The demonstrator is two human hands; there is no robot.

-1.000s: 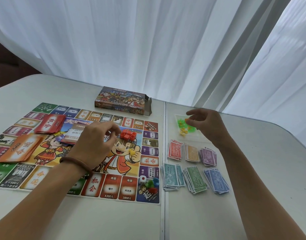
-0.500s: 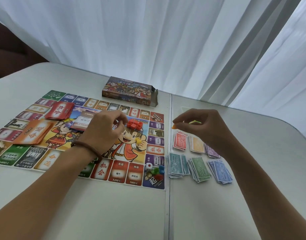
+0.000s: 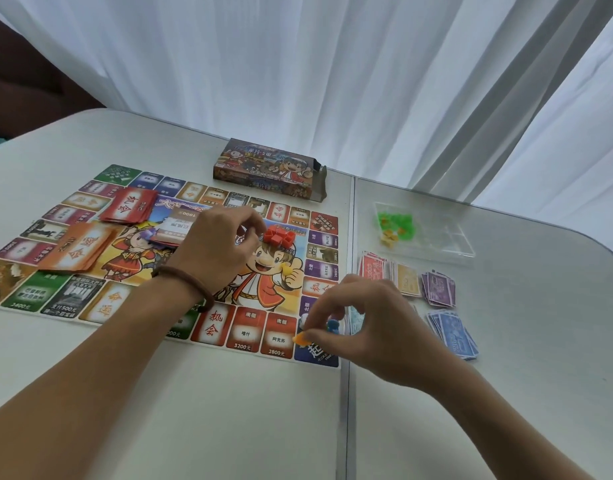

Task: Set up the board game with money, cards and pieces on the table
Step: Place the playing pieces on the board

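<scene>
The colourful game board (image 3: 249, 336) lies on the left half of the table. My right hand (image 3: 367, 329) pinches a small orange piece (image 3: 299, 338) over the board's near right corner, beside a blue pawn (image 3: 332, 325). My left hand (image 3: 211, 247) hovers over the board's middle with curled fingers, fingertips next to a cluster of red pieces (image 3: 279, 235); whether it holds one is hidden. Red (image 3: 372, 271), yellow (image 3: 407, 280), purple (image 3: 440, 289) and blue (image 3: 454, 332) money stacks lie right of the board. A red card deck (image 3: 130, 206) and an orange card deck (image 3: 80, 247) sit on the board.
A clear tray (image 3: 447, 237) with green and yellow pieces (image 3: 395, 225) stands behind the money. The game box (image 3: 270, 171) lies beyond the board near white curtains. A seam (image 3: 346, 410) splits the table. Bare tabletop stretches along the near edge and right side.
My right hand has come from the clear tray down to the board's near right corner, carrying the orange piece. My left hand has stayed by the red pieces.
</scene>
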